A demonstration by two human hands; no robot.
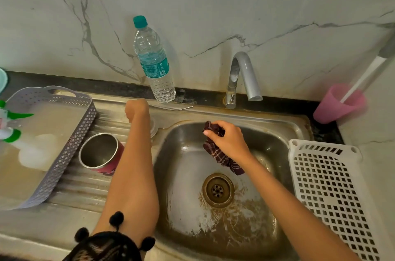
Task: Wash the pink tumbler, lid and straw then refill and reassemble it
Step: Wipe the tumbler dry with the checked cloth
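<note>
The pink tumbler [102, 154], steel inside and without its lid, stands open on the ribbed drainboard left of the sink [284, 130]. Its clear lid [154, 127] lies on the drainboard, mostly hidden behind my left forearm. A clear straw [171, 107] lies along the sink's back ledge. My left hand [136, 109] is curled into a fist at the straw's left end; whether it holds the straw is hidden. My right hand [228, 140] grips a dark checked cloth [218, 154] over the sink bowl.
A water bottle [154, 62] with a teal cap stands against the marble wall. The tap [241, 77] is off. A grey basket [53, 139] sits at left, a white perforated basket [329, 192] at right, and a pink cup [339, 103] holding a white handle at back right.
</note>
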